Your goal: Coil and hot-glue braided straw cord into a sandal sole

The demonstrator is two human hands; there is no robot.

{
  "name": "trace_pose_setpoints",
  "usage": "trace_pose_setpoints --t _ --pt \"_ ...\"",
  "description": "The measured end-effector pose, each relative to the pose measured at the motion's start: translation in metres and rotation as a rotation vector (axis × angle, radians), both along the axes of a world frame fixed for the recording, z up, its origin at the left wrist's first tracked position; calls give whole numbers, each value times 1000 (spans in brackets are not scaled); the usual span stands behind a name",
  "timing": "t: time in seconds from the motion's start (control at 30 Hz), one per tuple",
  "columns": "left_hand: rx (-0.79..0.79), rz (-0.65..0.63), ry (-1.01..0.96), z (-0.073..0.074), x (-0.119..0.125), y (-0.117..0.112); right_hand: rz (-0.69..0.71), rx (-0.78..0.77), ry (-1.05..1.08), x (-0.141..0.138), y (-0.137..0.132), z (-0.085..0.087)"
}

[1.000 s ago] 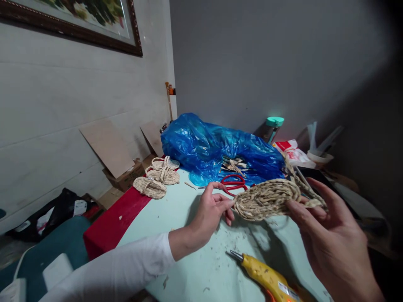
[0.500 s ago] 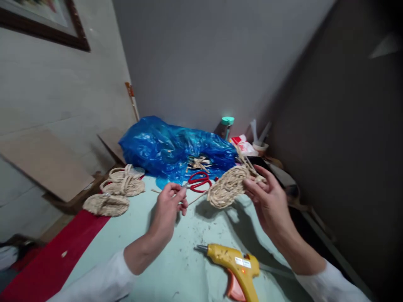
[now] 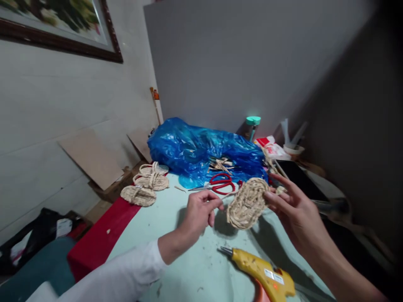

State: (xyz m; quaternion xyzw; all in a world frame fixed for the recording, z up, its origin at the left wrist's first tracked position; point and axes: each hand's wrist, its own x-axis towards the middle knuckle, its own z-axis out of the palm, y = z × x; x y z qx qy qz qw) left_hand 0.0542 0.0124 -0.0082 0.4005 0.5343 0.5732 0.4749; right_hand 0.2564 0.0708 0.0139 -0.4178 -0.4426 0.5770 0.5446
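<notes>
My right hand (image 3: 296,207) grips the edge of an oval woven straw sole (image 3: 248,203), holding it tilted above the table with its braided face towards me. A thin straw cord (image 3: 229,195) runs left from the sole's upper edge, and its end is pinched between the fingers of my left hand (image 3: 200,212). Behind that hand lie red-handled scissors (image 3: 222,184) with the blades pointing left. Below the sole, a yellow glue gun (image 3: 262,268) with a lit orange light rests on its side. Finished-looking straw slippers (image 3: 138,196) sit at the table's left edge.
A crumpled blue plastic bag (image 3: 201,142) with straw scraps spans the table's back. Behind it stands a jar with a mint lid (image 3: 253,121); glue sticks (image 3: 286,132) stand in a cup to the right. Red cloth (image 3: 97,247) covers the left edge beside the pale green tabletop (image 3: 176,268).
The sole has turned so more of its flat face shows, and my left hand has come closer to it along the cord. The whole view has shifted, moving the scene rightward.
</notes>
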Motion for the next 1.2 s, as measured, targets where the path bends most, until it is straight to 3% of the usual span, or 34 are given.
trace_pose_setpoints --t 0.17,0.43,0.9,1.2 --pt "28 -51 52 8 2 -9 -41 -20 -23 -3 -1 0" --pt "126 25 157 12 1 -16 -109 -70 -78 -10 -7 8" --pt "79 -54 -41 3 4 -8 -94 -83 -135 -9 -5 2" --pt "23 -48 -120 10 3 -6 -112 -66 -126 -9 -7 5"
